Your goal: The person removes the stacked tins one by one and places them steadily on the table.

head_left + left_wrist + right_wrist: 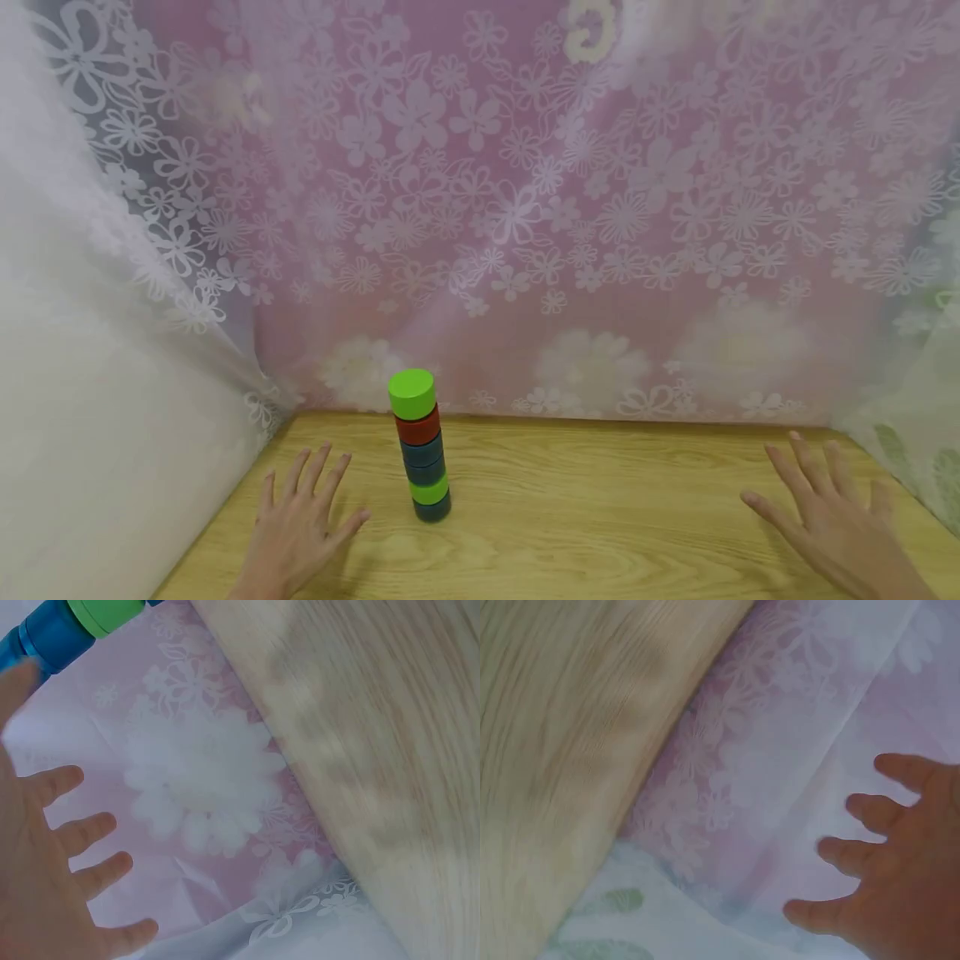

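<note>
A tall stack of round blocks (426, 473) stands on the wooden table, left of the middle. From the top its colours run light green, red, dark blue, light green and dark blue. My left hand (300, 521) is just left of the stack, fingers spread, thumb pointing toward it without reaching it. Part of the stack, a green block (105, 613) between blue ones, shows at the top left of the left wrist view. Far over on the right, my right hand (832, 517) has its fingers spread and holds nothing; no block appears in the right wrist view.
The wood-grain table (600, 500) stretches between the hands. Behind it hangs a pinkish translucent curtain (480, 208) with white flowers, meeting the table's back edge. Pale sheeting (112, 375) closes the left side, and more with green leaf prints (892, 446) the right.
</note>
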Available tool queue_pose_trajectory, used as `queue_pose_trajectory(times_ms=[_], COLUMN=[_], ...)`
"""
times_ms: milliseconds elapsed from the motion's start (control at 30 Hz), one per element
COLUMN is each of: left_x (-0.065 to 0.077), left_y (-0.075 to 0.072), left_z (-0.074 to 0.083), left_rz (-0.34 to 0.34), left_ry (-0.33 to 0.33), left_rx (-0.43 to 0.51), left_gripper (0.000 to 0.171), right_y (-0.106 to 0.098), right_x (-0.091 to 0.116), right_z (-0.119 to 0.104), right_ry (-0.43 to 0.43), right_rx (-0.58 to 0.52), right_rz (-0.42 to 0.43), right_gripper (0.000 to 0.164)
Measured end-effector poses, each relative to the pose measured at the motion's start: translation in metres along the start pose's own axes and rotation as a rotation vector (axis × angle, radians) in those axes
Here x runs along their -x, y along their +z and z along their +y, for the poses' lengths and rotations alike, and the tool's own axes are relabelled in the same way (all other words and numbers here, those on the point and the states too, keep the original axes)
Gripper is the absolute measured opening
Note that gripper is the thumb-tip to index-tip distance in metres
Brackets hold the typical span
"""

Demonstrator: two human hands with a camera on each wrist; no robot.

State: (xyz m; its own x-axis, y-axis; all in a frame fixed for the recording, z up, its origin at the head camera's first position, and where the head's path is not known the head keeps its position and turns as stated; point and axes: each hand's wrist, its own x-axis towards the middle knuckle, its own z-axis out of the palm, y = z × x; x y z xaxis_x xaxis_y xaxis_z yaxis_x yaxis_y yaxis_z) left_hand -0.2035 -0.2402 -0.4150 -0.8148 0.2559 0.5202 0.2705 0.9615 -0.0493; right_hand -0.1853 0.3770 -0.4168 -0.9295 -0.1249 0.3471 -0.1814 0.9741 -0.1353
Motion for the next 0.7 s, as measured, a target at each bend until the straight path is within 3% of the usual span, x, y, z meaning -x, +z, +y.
queue_pose_trajectory(times_ms=[100, 200, 367, 700], left_x=[-0.001, -0.002, -0.004, -0.01], left_y=[-0.001, -0.002, -0.004, -0.003], left_z=[0.0, 0.001, 0.002, 0.002], left_rz=[-0.015, -0.008, 0.032, 0.119], left_ry=[0.008, 0.022, 0.026, 0.016], left_rx=[-0.009, 0.011, 0.065, 0.185], left_gripper=[0.071, 0.067, 0.06, 0.051], right_y=[-0.002, -0.005, -0.01, -0.013], right_x=[-0.006, -0.014, -0.021, -0.029], right_z=[-0.004, -0.009, -0.017, -0.035], right_ry=[-0.022, 0.008, 0.02, 0.054], right_rx=[-0.028, -0.1, -0.217, -0.418], right_rz=[0.089, 0.145, 0.174, 0.17], right_gripper=[0.077, 0.057, 0.035, 0.024])
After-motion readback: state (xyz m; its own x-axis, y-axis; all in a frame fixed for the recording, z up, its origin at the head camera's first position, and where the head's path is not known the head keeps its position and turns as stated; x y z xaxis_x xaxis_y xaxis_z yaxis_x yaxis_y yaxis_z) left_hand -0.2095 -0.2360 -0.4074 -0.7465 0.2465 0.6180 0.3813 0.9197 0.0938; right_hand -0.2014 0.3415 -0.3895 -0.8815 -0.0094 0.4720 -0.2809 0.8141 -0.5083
